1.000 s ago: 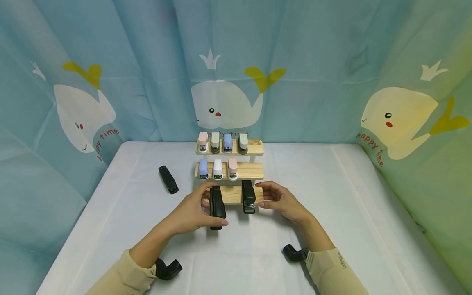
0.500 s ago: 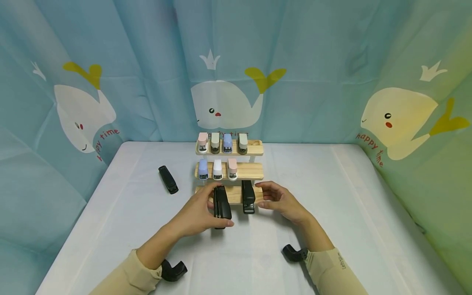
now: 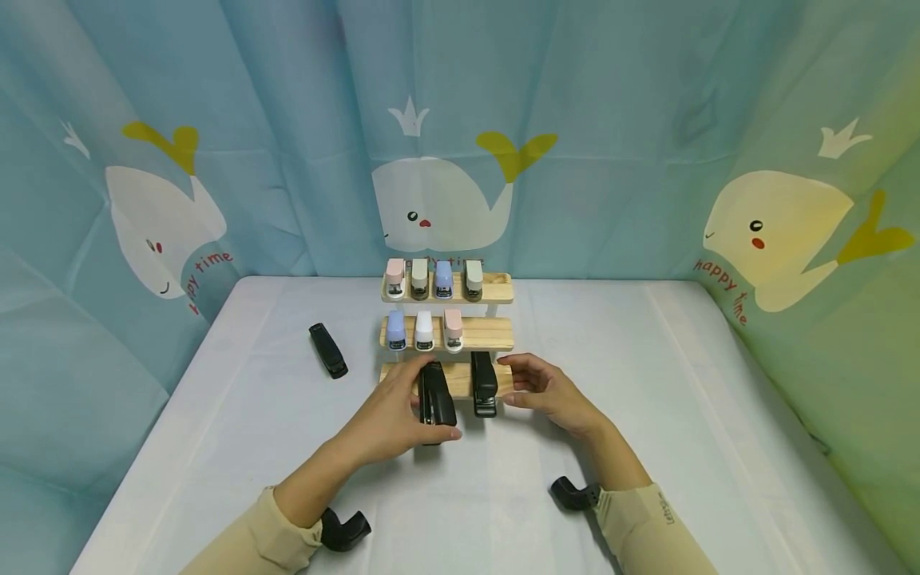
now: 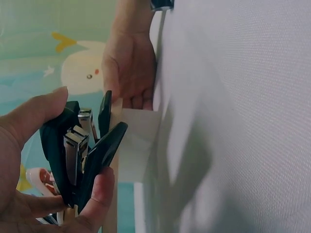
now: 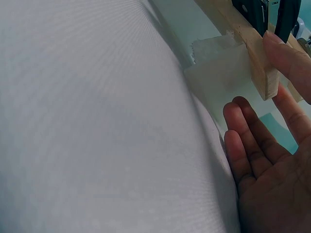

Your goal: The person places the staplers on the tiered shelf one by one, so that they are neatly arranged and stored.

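My left hand [image 3: 388,419] grips a black stapler [image 3: 436,395] lengthwise, thumb at its near end and fingers at its far end, over the front left of the rack's lowest shelf. In the left wrist view the metal magazine of this stapler [image 4: 56,141] shows between its black top and base. A second black stapler [image 3: 485,383] stands on that shelf's right part. My right hand [image 3: 552,397] holds the right end of the wooden rack [image 3: 461,382], thumb in front and index finger behind; its lower fingers hang loosely under the shelf [image 5: 265,73] in the right wrist view.
Small pink, green and blue staplers [image 3: 443,281] line the top shelf. Blue, white and pink ones [image 3: 425,329] stand on the middle shelf. Another black stapler [image 3: 328,350] lies left of the rack on the white table [image 3: 647,359]. A whale-print curtain [image 3: 611,160] rises behind.
My left hand has carried the black stapler a little to the right, closer to the standing black one. My right hand has kept its place at the rack's end.
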{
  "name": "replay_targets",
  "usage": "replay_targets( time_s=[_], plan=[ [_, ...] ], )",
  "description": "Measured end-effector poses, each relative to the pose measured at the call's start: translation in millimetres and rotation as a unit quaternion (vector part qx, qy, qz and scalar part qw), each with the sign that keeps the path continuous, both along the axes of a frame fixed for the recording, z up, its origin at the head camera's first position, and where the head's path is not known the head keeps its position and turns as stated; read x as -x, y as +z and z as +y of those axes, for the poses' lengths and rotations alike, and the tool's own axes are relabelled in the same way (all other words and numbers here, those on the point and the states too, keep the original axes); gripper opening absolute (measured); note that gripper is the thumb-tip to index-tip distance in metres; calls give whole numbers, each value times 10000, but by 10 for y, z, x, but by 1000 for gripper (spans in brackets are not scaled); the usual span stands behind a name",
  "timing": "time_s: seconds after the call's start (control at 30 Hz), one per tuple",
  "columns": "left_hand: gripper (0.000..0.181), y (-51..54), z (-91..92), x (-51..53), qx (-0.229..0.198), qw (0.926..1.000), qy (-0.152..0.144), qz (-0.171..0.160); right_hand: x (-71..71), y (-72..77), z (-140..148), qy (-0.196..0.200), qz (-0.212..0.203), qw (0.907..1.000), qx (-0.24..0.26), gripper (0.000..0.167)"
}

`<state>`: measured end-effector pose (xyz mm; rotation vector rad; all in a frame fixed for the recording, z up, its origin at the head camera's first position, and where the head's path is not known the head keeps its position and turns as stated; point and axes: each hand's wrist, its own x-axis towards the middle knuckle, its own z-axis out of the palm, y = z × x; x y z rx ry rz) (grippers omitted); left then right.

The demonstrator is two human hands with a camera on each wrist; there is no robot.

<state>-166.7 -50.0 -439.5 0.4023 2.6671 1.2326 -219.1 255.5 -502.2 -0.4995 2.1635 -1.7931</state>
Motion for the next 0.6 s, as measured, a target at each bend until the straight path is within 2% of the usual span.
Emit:
replay_targets(
  time_s=[0.6],
  plan=[
    [114, 12, 27, -33, 42, 9999, 153, -6, -4, 2, 1, 2, -43, 10000, -35, 60]
  ],
)
